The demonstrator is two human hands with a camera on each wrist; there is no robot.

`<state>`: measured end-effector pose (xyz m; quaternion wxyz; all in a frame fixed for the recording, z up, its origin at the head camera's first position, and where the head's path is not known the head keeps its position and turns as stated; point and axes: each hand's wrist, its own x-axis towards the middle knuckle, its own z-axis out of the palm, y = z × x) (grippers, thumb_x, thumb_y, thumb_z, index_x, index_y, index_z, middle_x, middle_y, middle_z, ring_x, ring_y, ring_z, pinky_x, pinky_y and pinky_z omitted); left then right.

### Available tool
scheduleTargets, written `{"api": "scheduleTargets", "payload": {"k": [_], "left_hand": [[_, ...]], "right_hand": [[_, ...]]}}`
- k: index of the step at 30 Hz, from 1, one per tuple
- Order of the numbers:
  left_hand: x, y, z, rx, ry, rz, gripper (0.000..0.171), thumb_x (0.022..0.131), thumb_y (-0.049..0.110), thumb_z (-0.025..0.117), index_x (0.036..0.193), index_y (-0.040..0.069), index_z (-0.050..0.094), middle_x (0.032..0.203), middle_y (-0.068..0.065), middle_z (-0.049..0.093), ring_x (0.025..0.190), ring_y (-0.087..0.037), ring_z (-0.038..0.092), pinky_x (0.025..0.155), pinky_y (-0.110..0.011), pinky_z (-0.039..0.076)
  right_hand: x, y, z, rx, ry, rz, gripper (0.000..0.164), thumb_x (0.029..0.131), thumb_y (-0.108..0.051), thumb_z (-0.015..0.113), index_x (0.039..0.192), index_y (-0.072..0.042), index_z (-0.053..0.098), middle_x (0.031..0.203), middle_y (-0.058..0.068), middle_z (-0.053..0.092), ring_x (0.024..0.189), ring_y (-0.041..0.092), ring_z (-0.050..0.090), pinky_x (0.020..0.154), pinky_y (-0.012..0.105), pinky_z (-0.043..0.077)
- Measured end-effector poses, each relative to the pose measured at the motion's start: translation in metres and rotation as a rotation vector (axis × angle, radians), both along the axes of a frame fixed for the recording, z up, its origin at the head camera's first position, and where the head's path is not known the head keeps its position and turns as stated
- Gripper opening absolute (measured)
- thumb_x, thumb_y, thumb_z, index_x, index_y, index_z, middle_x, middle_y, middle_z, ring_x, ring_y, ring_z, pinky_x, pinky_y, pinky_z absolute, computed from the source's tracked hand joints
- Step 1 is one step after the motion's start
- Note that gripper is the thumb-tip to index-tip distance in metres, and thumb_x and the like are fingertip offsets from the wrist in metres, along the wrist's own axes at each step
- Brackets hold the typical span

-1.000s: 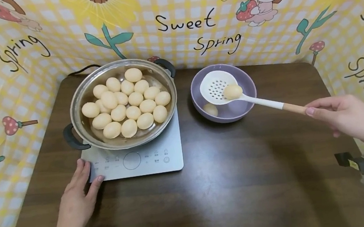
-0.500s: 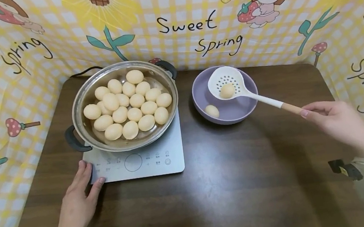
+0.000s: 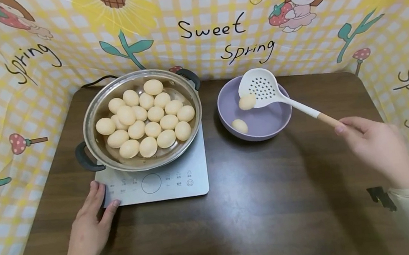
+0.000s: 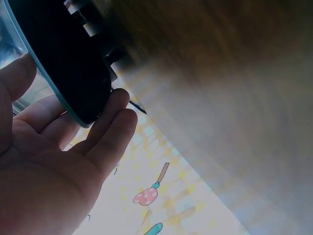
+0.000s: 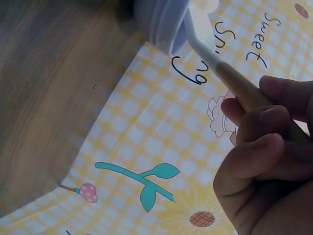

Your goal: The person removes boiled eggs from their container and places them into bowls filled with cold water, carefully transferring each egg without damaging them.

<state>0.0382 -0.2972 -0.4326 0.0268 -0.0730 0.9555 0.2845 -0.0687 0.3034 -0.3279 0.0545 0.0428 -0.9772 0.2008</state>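
Fingers of the right hand (image 3: 378, 145) curl round the wooden grip (image 3: 330, 120) of a white slotted ladle (image 3: 294, 103); ladle head over the purple bowl (image 3: 264, 121).

Ladle's long axis runs diagonally: grip near the person at right, perforated head pointing away and left. Egg (image 3: 248, 101) at the head's left lip, can't tell if touching; second egg (image 3: 239, 126) lies in the bowl, left front. Left hand (image 3: 88, 227): fingers straight along cooktop (image 3: 170, 192) left side, thumb apart at front edge. Pot (image 3: 101, 101) of eggs sits on cooktop. Readable: "Sweet", "Spring" in black script on checked cloth (image 3: 209, 0). Cooktop panel shows a power symbol; labels too small to read.
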Motion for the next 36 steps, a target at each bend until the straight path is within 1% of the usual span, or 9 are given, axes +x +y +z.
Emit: {"api": "scheduleTargets", "payload": {"k": [4, 7, 14, 17, 22, 24, 29, 31, 36], "left_hand": [[0.000, 0.000, 0.000, -0.001, -0.004, 0.002, 0.068, 0.107, 0.038, 0.052, 0.158, 0.001, 0.026, 0.166, -0.014, 0.013, 0.144, -0.051, 0.022, 0.111, -0.068, 0.021], [0.000, 0.000, 0.000, 0.002, -0.012, 0.001, 0.068, 0.107, 0.039, 0.052, 0.158, 0.002, 0.026, 0.166, -0.014, 0.013, 0.145, -0.051, 0.022, 0.111, -0.068, 0.021], [-0.001, 0.000, 0.001, 0.013, -0.008, -0.006, 0.068, 0.107, 0.040, 0.049, 0.158, 0.003, 0.025, 0.166, -0.014, 0.011, 0.145, -0.051, 0.020, 0.111, -0.069, 0.020], [-0.001, 0.000, 0.001, 0.012, -0.008, -0.004, 0.068, 0.107, 0.041, 0.049, 0.158, 0.003, 0.025, 0.166, -0.012, 0.011, 0.145, -0.051, 0.020, 0.111, -0.069, 0.020], [-0.001, 0.000, 0.002, 0.016, -0.002, -0.001, 0.068, 0.107, 0.041, 0.049, 0.159, 0.003, 0.025, 0.166, -0.012, 0.011, 0.145, -0.051, 0.021, 0.111, -0.069, 0.021], [-0.001, 0.000, 0.002, 0.017, 0.002, 0.001, 0.068, 0.107, 0.041, 0.049, 0.159, 0.004, 0.025, 0.166, -0.012, 0.012, 0.145, -0.051, 0.021, 0.111, -0.069, 0.020], [-0.001, 0.000, 0.002, 0.010, 0.009, 0.002, 0.067, 0.107, 0.040, 0.051, 0.158, 0.004, 0.026, 0.166, -0.013, 0.014, 0.145, -0.050, 0.022, 0.111, -0.068, 0.020], [0.000, 0.000, 0.002, 0.009, 0.006, 0.000, 0.067, 0.107, 0.039, 0.051, 0.158, 0.003, 0.027, 0.166, -0.014, 0.014, 0.145, -0.050, 0.022, 0.111, -0.068, 0.020], [0.000, -0.001, 0.001, 0.010, -0.011, -0.001, 0.068, 0.107, 0.039, 0.052, 0.158, 0.002, 0.026, 0.166, -0.012, 0.011, 0.146, -0.050, 0.020, 0.113, -0.067, 0.019]], "right_hand": [[0.002, -0.002, -0.006, 0.018, 0.082, 0.022, 0.030, 0.097, -0.021, 0.067, 0.116, 0.002, 0.071, 0.088, 0.018, 0.074, 0.052, 0.020, 0.052, 0.044, 0.033, 0.035], [0.003, -0.004, -0.010, 0.036, 0.148, 0.048, 0.027, 0.095, -0.017, 0.069, 0.114, 0.002, 0.072, 0.085, 0.018, 0.074, 0.052, 0.025, 0.056, 0.046, 0.038, 0.038], [0.005, -0.007, -0.016, 0.071, 0.310, 0.102, 0.028, 0.088, -0.011, 0.073, 0.111, 0.003, 0.071, 0.079, 0.021, 0.072, 0.049, 0.034, 0.057, 0.043, 0.050, 0.040], [0.004, -0.005, -0.019, 0.086, 0.391, 0.134, 0.031, 0.091, -0.020, 0.069, 0.111, 0.004, 0.071, 0.078, 0.023, 0.071, 0.048, 0.038, 0.057, 0.041, 0.053, 0.038], [0.003, -0.005, -0.021, 0.105, 0.487, 0.183, 0.054, 0.102, -0.045, 0.049, 0.110, 0.004, 0.070, 0.073, 0.022, 0.069, 0.043, 0.034, 0.054, 0.036, 0.046, 0.032], [0.003, -0.005, -0.021, 0.105, 0.508, 0.190, 0.055, 0.103, -0.046, 0.047, 0.109, 0.004, 0.070, 0.073, 0.021, 0.068, 0.044, 0.033, 0.054, 0.035, 0.044, 0.032], [0.004, -0.007, -0.020, 0.087, 0.539, 0.178, 0.033, 0.094, -0.025, 0.062, 0.109, 0.003, 0.069, 0.078, 0.021, 0.068, 0.051, 0.035, 0.059, 0.037, 0.047, 0.035], [0.004, -0.008, -0.020, 0.079, 0.535, 0.168, 0.028, 0.090, -0.017, 0.066, 0.110, 0.003, 0.069, 0.081, 0.021, 0.068, 0.054, 0.037, 0.060, 0.038, 0.048, 0.036], [0.007, -0.007, -0.021, 0.056, 0.435, 0.137, 0.034, 0.084, -0.003, 0.073, 0.116, 0.002, 0.064, 0.079, 0.018, 0.065, 0.054, 0.031, 0.055, 0.039, 0.041, 0.034]]}}
